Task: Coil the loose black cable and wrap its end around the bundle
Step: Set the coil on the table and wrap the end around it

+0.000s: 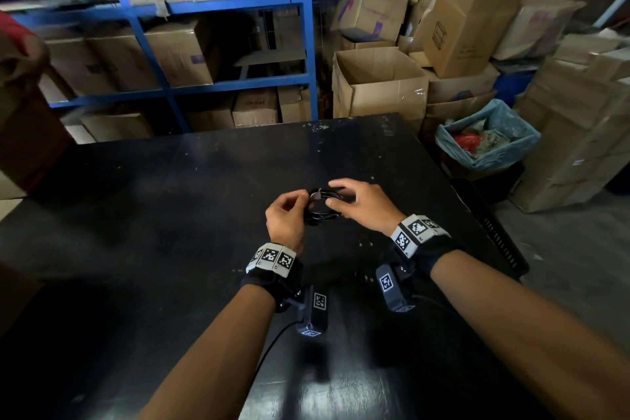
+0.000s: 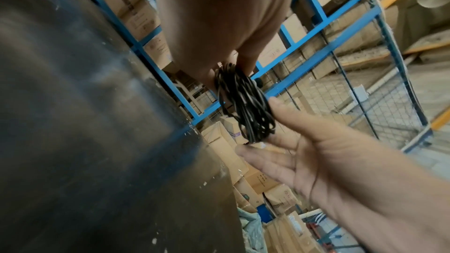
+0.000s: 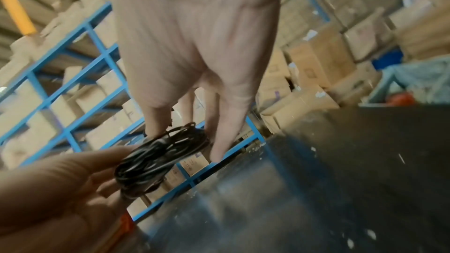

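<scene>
A thin black cable, wound into a small bundle, hangs in the air just above the black table. My left hand grips its left side with curled fingers. My right hand holds the right side between thumb and forefinger. In the left wrist view the bundle hangs from my left hand, and my right hand takes its lower end between thumb and nearly straight fingers. In the right wrist view the bundle spans from my right hand to my left hand. No loose length shows.
Blue metal shelving with cardboard boxes stands behind the table. Open boxes and a bin lined with a blue-green bag sit past the table's right corner. A person's red sleeve shows at the far left edge.
</scene>
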